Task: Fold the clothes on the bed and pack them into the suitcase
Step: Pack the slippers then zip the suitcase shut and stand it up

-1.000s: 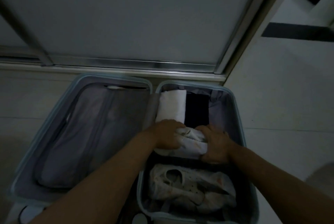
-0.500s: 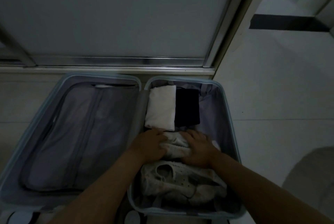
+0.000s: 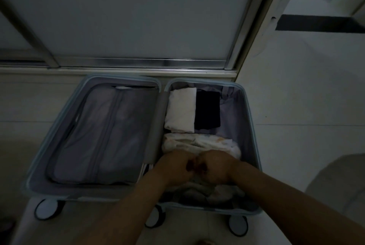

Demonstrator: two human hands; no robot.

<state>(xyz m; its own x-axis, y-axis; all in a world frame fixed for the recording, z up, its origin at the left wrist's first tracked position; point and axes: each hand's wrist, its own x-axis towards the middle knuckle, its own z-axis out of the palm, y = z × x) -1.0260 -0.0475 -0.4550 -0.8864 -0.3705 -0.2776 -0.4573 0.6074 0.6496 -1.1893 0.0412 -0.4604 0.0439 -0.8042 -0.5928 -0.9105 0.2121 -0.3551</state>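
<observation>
In the left half of the frame the open pale blue hard-shell suitcase (image 3: 79,191) lay flat on the floor, its left shell covered by a grey zipped fabric divider (image 3: 102,136). All the packed clothes sat in the right shell.

The left hand (image 3: 173,167) hung over the lower centre of that shell with its fingers (image 3: 188,165) curled inward. In the dim light I could not tell whether they pinched cloth or closed on nothing.

Above it, toward the upper centre, a folded white garment (image 3: 180,110) lay lengthwise along the hinge side. It touched a folded black garment (image 3: 207,109) on its right.

Just below both, a rolled cream garment with a faint print (image 3: 201,144) lay with its long axis running left to right across the shell, immediately beyond the knuckles.

The right hand (image 3: 215,165) mirrored the left, fist-like and almost touching it, and I could not tell its hold either.

A rumpled pale bundle (image 3: 217,191) lay directly under both hands, on the near side of the roll and equally close to each. I judged that any pressing or tucking would go straight down, not forward
</observation>
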